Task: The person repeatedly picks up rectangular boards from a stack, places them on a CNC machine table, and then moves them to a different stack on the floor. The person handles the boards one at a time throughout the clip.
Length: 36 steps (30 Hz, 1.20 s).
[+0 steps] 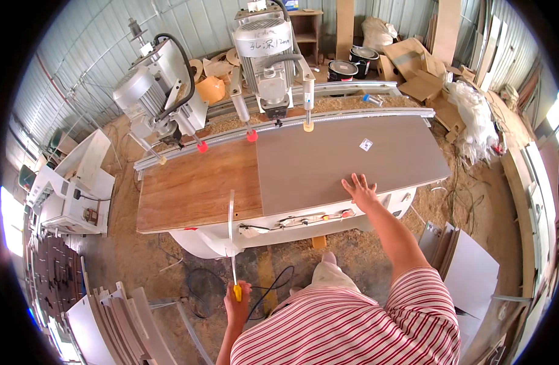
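Observation:
My left hand (237, 304) is closed round a yellow-handled tool (237, 291). A long, thin, pale rod or strip (231, 222) runs up from it, past the bench edge and over the wood-toned surface (194, 182); the tool's exact kind cannot be made out. On the right, my right hand (361, 193) lies with fingers spread on the near edge of a grey-brown panel (334, 161). The panel rests flat on the machine bench, a small white label (366, 145) on its top. Its far edge meets a metal rail (364, 117).
Two motorised drilling heads (264, 61) (142, 91) with red and yellow-tipped rods stand behind the panel. Boards lean at lower left (109, 322) and lower right (471, 271). A black cable or hose (270, 289) lies on the floor by my left hand. Cardboard (422, 67) is piled at back right.

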### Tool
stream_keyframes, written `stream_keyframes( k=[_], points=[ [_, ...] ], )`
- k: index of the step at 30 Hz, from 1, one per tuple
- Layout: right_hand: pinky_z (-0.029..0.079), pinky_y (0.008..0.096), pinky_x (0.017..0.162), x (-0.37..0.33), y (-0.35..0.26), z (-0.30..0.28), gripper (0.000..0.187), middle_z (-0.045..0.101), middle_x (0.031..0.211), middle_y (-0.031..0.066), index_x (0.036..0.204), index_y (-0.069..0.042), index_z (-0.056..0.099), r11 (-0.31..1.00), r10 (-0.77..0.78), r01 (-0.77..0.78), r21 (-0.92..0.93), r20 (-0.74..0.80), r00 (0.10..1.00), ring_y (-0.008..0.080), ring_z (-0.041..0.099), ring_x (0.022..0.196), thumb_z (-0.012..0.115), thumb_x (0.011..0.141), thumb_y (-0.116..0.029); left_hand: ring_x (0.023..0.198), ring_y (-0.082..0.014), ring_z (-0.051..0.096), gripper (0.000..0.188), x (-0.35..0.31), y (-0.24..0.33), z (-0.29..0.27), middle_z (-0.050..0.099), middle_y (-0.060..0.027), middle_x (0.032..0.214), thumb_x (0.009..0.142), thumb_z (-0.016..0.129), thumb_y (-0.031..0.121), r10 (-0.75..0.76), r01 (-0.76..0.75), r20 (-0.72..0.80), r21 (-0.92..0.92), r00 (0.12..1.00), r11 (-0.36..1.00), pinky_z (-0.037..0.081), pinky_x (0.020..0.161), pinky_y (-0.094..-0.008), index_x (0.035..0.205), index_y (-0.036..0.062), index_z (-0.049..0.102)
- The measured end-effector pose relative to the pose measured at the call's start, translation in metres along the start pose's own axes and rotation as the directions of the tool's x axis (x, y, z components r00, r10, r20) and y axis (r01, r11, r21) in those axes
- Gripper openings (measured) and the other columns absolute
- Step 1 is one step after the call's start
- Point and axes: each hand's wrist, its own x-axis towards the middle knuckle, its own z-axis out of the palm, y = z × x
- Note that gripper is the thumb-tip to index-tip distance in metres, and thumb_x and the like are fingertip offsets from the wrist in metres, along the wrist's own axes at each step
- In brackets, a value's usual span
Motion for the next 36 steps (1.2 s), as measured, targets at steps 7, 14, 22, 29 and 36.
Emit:
stream_keyframes(
  k=[7,14,22,29,36],
  points=[
    [0.039,0.0701,0.099,-0.007,-0.009,0.011,0.06,0.025,0.154,0.0298,0.151,-0.01,0.019,0.981,-0.037,0.03,-0.191,-0.036,0.999,0.052,0.031,0.138,0.046,0.098,-0.016,0.081,-0.0145,0.064,0.016,-0.034,0.01,-0.012,0.067,-0.0098,0.089,0.096,0.061,0.015,-0.083,0.084,0.031,-0.032,0.996,0.996,0.052,0.077,-0.0296,0.1,0.0011,0.055],
    [0.04,0.067,0.1,-0.008,-0.012,-0.006,0.054,0.026,0.154,0.0279,0.147,-0.01,0.025,0.995,0.003,0.0,-0.103,0.024,1.0,0.0487,0.033,0.139,0.046,0.098,-0.016,0.076,-0.0149,0.064,0.019,-0.064,0.004,-0.026,0.067,-0.0091,0.084,0.094,0.064,0.016,-0.181,0.181,0.037,0.016,0.983,0.983,0.053,0.072,-0.0292,0.104,0.0013,0.058],
    [0.043,0.0625,0.1,-0.005,-0.018,-0.007,0.05,0.033,0.151,0.0206,0.143,-0.018,0.032,0.996,0.089,-0.089,0.01,-0.054,0.995,0.0445,0.037,0.137,0.047,0.096,-0.011,0.073,-0.0257,0.071,0.023,-0.035,0.034,-0.011,0.07,-0.013,0.076,0.092,0.064,0.023,-0.237,0.181,0.138,0.328,0.962,0.927,0.055,0.067,-0.0359,0.102,0.0026,0.062],
    [0.04,0.0644,0.102,-0.002,-0.012,-0.002,0.048,0.032,0.153,0.0173,0.144,-0.021,0.034,0.989,0.103,-0.097,0.107,-0.054,0.993,0.0426,0.035,0.138,0.044,0.097,-0.014,0.068,-0.0222,0.071,0.018,-0.02,0.051,0.001,0.069,-0.0111,0.071,0.092,0.063,0.018,-0.152,0.099,0.147,0.319,0.977,0.943,0.054,0.064,-0.0335,0.096,0.001,0.061],
    [0.041,0.0576,0.105,-0.004,-0.002,0.01,0.067,0.033,0.154,0.0122,0.149,-0.025,0.031,0.991,0.119,-0.115,0.066,-0.074,0.99,0.0348,0.035,0.141,0.062,0.09,-0.017,0.066,-0.0221,0.07,0.017,-0.019,0.065,0.019,0.068,-0.0109,0.07,0.091,0.062,0.017,-0.121,0.062,0.148,0.348,0.982,0.935,0.054,0.063,-0.0337,0.091,0.0003,0.061]
  ],
)
